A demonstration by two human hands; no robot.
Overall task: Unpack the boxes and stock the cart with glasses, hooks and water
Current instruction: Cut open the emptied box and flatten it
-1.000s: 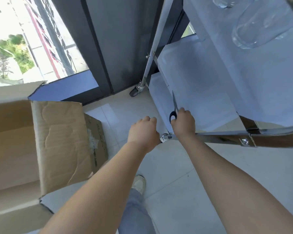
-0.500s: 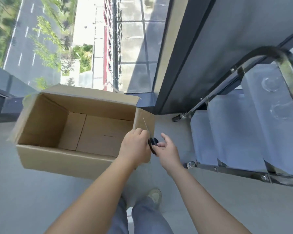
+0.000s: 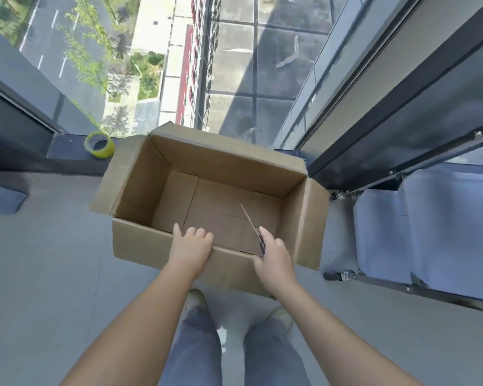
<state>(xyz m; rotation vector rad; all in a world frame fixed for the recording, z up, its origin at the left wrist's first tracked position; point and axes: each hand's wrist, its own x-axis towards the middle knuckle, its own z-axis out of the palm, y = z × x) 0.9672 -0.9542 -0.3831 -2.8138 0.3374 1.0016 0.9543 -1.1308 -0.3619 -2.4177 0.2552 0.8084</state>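
A: From the head camera, where is the box?
B: The open cardboard box (image 3: 223,201) sits on the grey floor (image 3: 45,274) below the window, flaps folded out; nothing shows inside but its bare bottom panels; the cart (image 3: 418,232) stands just beside it on the right, its shelves lined in pale sheet, a caster near the box's corner.
A: And the hands?
B: The left hand (image 3: 190,247) rests on the box's near wall, fingers bent over the rim; the right hand (image 3: 273,256) is clamped on a pair of scissors (image 3: 253,227), handle in the fist, blades together and pointing up over the box's interior.
A: Anything else?
B: A roll of yellow-green tape (image 3: 99,144) lies on the dark sill left of the box; the person's legs and shoes show below.
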